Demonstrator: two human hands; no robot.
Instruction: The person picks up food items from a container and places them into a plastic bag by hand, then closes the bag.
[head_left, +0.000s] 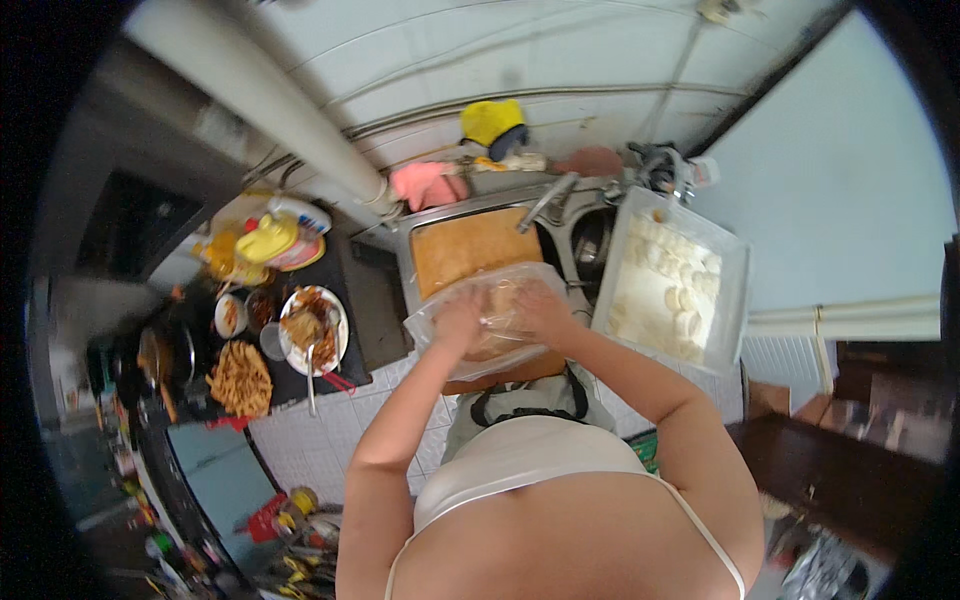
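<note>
A wooden board (474, 244) lies across the sink in front of me. Over its near part is a clear plastic bag or sheet (491, 356), bulging, with something tan showing through. My left hand (459, 313) rests at the left part of the plastic, and my right hand (541, 309) is at the right part, a short way apart. Both hands have their fingers pointing away from me. Blur and shiny plastic hide the fingertips, so whether they grip, press or lie under the film cannot be told.
Right of the sink (592, 244) stands a translucent tray (739, 300) with pale round pieces in white powder. The faucet (547, 201) reaches over the board. At left, a dark counter (351, 322) holds a white plate (346, 330) of food, flat fried food (241, 379), bowls and bottles.
</note>
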